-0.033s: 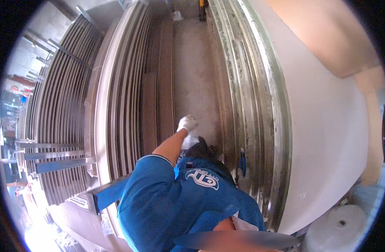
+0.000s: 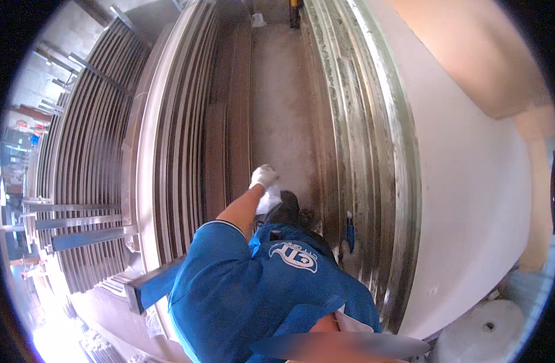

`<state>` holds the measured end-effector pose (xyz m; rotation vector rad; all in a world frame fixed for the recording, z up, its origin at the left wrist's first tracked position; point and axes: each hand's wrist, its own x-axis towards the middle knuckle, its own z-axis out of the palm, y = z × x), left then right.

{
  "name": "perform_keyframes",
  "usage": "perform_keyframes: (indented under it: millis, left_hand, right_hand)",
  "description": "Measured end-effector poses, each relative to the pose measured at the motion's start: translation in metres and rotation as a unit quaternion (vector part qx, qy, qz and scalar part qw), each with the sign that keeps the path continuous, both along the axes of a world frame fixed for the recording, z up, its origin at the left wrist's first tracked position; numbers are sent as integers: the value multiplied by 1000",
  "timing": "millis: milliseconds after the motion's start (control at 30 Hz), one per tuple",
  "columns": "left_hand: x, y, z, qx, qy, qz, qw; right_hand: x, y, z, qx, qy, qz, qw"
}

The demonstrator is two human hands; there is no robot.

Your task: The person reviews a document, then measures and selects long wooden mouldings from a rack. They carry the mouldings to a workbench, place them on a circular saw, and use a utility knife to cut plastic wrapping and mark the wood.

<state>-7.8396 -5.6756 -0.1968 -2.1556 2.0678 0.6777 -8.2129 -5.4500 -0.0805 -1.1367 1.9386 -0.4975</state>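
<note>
I am looking down my own blue shirt [image 2: 271, 290] into a narrow gap between stacks of long panels. My left arm is bare below the short sleeve and stretches forward and down. My left hand [image 2: 264, 176] wears a white glove and hangs over the grey concrete strip [image 2: 280, 109], next to brown boards [image 2: 235, 139]. Its fingers look curled, but the grip is too small to read. A white patch [image 2: 270, 199] lies just under the wrist, either cloth or a glove. Beside the patch is a dark shape [image 2: 288, 213]. My right hand does not show.
Edge-on metal sheets [image 2: 180, 133] rise on the left, with grey racks [image 2: 78, 175] beyond them. More worn sheets [image 2: 362, 151] and a white panel [image 2: 471, 199] stand on the right. A blue-handled tool [image 2: 349, 233] sits among the right sheets. A white roll [image 2: 483, 330] lies at lower right.
</note>
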Motion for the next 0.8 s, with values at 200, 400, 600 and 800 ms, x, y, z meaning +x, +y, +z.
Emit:
perform_keyframes:
  millis: [200, 400, 600, 800]
  left_hand:
    - [137, -40, -23, 105, -25, 122, 987]
    - [208, -165, -4, 80, 36, 309, 947]
    - [242, -327, 36, -6, 300, 415, 859]
    - [244, -477, 51, -43, 362, 422, 830]
  right_hand:
    - [29, -109, -5, 11, -38, -41, 998]
    - [68, -277, -72, -43, -13, -80, 996]
    - [131, -503, -52, 2, -197, -89, 976]
    - [214, -700, -18, -68, -327, -89, 938]
